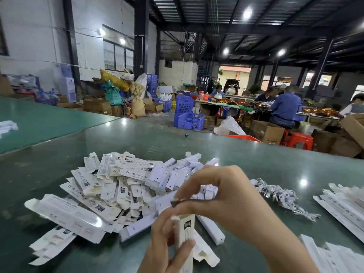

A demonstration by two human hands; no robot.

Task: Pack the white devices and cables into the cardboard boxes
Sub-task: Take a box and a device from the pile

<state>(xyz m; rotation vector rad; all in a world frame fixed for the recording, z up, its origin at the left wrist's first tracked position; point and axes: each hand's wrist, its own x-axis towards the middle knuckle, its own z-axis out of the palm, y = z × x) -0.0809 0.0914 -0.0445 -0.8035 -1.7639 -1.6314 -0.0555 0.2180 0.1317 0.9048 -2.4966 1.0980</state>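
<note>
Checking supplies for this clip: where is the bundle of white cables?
In the head view, the cables lie on the green table, right of the box pile, beyond the right hand.

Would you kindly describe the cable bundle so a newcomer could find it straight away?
Start at the green table and its big central heap of flat white boxes. Just right of that heap, beyond the right hand, lies the cable bundle: tangled thin white cords, the only loose, stringy thing among flat cartons.

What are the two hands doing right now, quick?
Left hand: grips a narrow white box, held upright.
Right hand: pinches something small and dark at the box's open top; what it is cannot be told.
</note>
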